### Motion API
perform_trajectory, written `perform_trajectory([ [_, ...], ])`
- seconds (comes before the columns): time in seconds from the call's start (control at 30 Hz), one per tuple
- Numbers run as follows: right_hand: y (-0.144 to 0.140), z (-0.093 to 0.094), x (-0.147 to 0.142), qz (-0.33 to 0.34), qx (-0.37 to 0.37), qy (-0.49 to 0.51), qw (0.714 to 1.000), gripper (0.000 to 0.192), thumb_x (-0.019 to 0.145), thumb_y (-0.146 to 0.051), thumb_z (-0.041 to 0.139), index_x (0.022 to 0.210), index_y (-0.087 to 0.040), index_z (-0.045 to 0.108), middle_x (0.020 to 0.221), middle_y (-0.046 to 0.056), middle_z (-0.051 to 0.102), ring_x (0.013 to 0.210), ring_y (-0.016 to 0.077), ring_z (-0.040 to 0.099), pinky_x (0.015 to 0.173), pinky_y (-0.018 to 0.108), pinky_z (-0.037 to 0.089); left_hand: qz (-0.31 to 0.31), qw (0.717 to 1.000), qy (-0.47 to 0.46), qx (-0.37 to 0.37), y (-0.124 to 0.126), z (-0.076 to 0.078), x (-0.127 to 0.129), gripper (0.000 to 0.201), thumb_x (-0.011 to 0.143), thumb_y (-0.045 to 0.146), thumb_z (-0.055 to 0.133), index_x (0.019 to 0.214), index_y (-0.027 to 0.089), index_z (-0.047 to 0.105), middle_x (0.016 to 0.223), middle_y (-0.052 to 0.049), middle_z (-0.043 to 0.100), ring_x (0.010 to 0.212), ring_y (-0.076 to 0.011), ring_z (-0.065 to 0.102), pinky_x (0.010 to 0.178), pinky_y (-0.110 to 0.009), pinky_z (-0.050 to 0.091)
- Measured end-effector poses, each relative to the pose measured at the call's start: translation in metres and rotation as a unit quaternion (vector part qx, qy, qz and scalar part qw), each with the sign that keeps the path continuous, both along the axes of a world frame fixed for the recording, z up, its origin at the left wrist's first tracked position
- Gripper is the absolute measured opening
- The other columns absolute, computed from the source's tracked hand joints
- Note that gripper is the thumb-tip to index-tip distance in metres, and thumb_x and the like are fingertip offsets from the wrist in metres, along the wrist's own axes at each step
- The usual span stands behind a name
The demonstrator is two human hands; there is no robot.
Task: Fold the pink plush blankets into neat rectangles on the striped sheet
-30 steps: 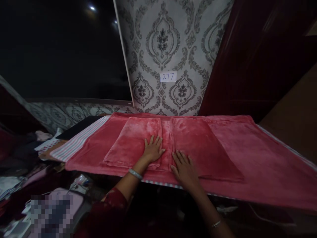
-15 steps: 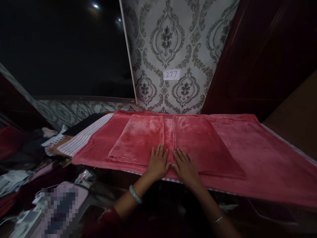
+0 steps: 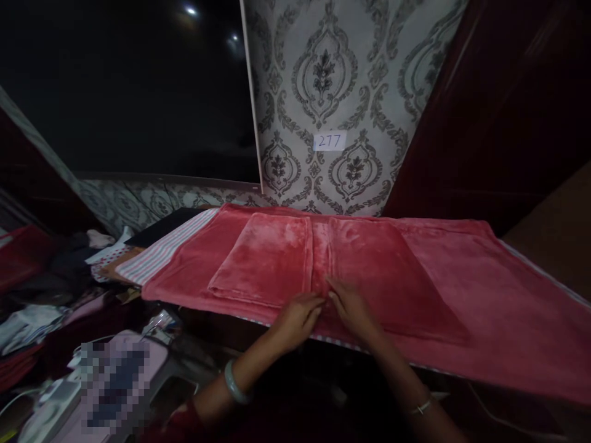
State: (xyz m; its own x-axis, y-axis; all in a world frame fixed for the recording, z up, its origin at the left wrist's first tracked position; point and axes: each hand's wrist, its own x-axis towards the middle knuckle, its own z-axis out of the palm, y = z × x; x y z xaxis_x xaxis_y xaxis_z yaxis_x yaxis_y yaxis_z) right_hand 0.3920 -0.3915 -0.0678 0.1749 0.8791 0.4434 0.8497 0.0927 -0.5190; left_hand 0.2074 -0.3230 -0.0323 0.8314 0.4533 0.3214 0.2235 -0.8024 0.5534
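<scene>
Left hand (image 3: 298,317) & right hand (image 3: 353,307) flat, fingers loose, on pink blanket (image 3: 462,295) edge — cloth heap (image 3: 50,289) to left.

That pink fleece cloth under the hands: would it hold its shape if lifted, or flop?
The pink fleece cloth would probably flop: its near edge already drapes over the table. Folded double, it looks bulky yet likely light. Its plush nap probably grips the layer beneath, so pushing by the left hand or right hand might wrinkle it.

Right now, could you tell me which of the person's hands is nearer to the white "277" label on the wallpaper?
Right. The right hand rests on the red blanket almost straight below the label; the left hand lies farther left and slightly lower, at the blanket's near edge.
</scene>
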Motion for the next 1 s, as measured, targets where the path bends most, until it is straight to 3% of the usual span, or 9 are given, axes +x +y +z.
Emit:
perform_trajectory([
  [0.07,0.022,0.014,-0.003,0.028,-0.002,-0.006,1.0,0.048,0.099,-0.026,0.036,0.141,-0.018,0.059,0.141,0.014,0.062,0.133,0.0253,0.056,0.113,0.049,0.043,0.019,0.997,-0.077,-0.022,0.018,0.01,-0.007,0.033,0.098,0.02,0.043,0.111,0.021,0.074,0.11,-0.007,0.077,0.104,-0.0198,0.071,0.096,-0.034,0.054],
  [0.13,0.048,0.029,-0.011,0.045,-0.033,-0.027,0.998,0.051,0.097,-0.024,0.042,0.146,-0.016,0.055,0.15,0.015,0.054,0.142,0.0248,0.046,0.119,0.048,0.036,0.075,0.99,-0.119,-0.016,0.048,0.02,-0.011,0.029,0.096,0.02,0.046,0.104,0.02,0.074,0.102,-0.007,0.077,0.097,-0.0196,0.071,0.091,-0.033,0.055],
  [0.23,0.083,0.049,-0.025,0.039,-0.104,-0.062,0.992,0.063,0.094,-0.024,0.049,0.156,-0.012,0.039,0.163,0.015,0.034,0.153,0.0243,0.025,0.124,0.047,0.024,0.156,0.982,-0.107,-0.008,0.103,0.031,-0.006,0.025,0.09,0.013,0.05,0.099,0.017,0.074,0.101,-0.008,0.076,0.095,-0.0197,0.069,0.091,-0.034,0.054],
  [0.37,0.106,0.049,-0.037,0.014,-0.206,-0.098,0.974,0.073,0.097,-0.037,0.05,0.161,-0.012,0.026,0.168,0.013,0.019,0.157,0.0256,0.011,0.126,0.052,0.012,0.19,0.98,-0.065,-0.007,0.155,0.024,0.01,0.023,0.083,0.007,0.055,0.094,0.015,0.074,0.095,-0.008,0.074,0.091,-0.0196,0.065,0.09,-0.034,0.053],
  [0.47,0.107,0.033,-0.039,-0.007,-0.242,-0.11,0.964,0.072,0.099,-0.042,0.044,0.161,-0.011,0.024,0.169,0.011,0.016,0.157,0.0248,0.009,0.126,0.052,0.009,0.187,0.981,-0.044,-0.009,0.164,0.002,0.014,0.023,0.078,0.005,0.06,0.094,0.016,0.075,0.091,-0.006,0.07,0.089,-0.0193,0.062,0.088,-0.034,0.053],
  [0.63,0.103,0.017,-0.036,-0.011,-0.224,-0.115,0.968,0.07,0.101,-0.043,0.039,0.162,-0.013,0.023,0.17,0.007,0.014,0.157,0.0221,0.007,0.126,0.048,0.007,0.194,0.981,-0.02,-0.005,0.161,-0.026,0.01,0.039,0.082,0.006,0.061,0.118,0.017,0.072,0.102,-0.008,0.064,0.098,-0.0202,0.061,0.095,-0.034,0.051],
  [1.0,0.103,0.02,-0.037,-0.006,-0.214,-0.11,0.971,0.069,0.101,-0.042,0.039,0.161,-0.013,0.025,0.169,0.007,0.017,0.157,0.0235,0.009,0.126,0.049,0.008,0.244,0.969,-0.004,-0.031,0.168,-0.023,0.02,0.02,0.084,0.014,0.068,0.102,0.018,0.074,0.101,-0.007,0.068,0.095,-0.0198,0.063,0.09,-0.032,0.05],
])
